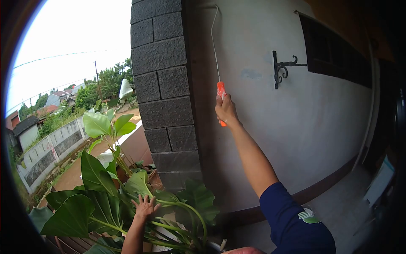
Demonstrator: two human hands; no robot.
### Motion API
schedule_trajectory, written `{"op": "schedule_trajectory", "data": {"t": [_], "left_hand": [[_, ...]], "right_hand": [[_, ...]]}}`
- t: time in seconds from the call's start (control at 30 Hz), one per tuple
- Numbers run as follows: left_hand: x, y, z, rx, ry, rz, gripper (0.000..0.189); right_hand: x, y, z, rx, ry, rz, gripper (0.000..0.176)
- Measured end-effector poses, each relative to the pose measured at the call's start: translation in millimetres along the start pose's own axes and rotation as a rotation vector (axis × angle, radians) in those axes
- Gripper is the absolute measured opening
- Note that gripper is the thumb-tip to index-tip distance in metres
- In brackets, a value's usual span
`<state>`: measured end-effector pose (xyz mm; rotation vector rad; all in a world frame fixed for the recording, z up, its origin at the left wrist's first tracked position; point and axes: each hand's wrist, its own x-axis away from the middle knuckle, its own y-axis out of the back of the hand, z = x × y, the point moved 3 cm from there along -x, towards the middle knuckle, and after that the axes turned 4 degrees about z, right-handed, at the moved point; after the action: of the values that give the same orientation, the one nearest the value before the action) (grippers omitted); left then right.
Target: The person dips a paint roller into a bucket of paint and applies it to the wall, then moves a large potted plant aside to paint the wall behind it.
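My right hand [226, 109] is wrapped round the orange handle [221, 88] of a paint roller, with the arm stretched up toward the white wall [253, 135]. The roller's thin bent metal rod [215, 53] runs up along the wall beside the dark pillar; its roller head at the top edge is hard to make out. Lower down, my left hand [145, 207] has its fingers spread over the large green leaves and stems [101, 203] of a potted plant, holding nothing.
A dark stone-block pillar [171, 93] stands left of the wall. A black metal bracket [280, 70] juts from the wall, near a dark-framed opening [334, 53]. At far right a pale blue-white object [379, 182] stands on the floor. Outside runs a low boundary wall [55, 148].
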<state>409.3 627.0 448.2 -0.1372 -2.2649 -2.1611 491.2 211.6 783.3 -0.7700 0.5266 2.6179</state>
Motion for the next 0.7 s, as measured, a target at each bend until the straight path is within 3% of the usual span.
{"op": "schedule_trajectory", "data": {"t": [0.17, 0.43, 0.57, 0.7], "left_hand": [[-0.1, -1.8, -0.2, 0.007, 0.011, -0.002, 0.071], [-0.1, 8.2, -6.3, 0.025, 0.022, 0.024, 0.067], [-5.4, -0.7, -2.1, 0.012, 0.022, 0.020, 0.067], [-8.5, -3.0, 2.5, -0.004, 0.022, 0.032, 0.068]], "right_hand": [[-86.9, 27.0, 92.3, -0.011, 0.068, -0.047, 0.044], [-172.1, 65.7, 238.5, -0.100, 0.124, 0.016, 0.036], [-173.8, 53.3, 242.5, -0.095, 0.163, 0.058, 0.035], [-165.0, 20.3, 184.2, -0.087, 0.125, 0.061, 0.032]]}}
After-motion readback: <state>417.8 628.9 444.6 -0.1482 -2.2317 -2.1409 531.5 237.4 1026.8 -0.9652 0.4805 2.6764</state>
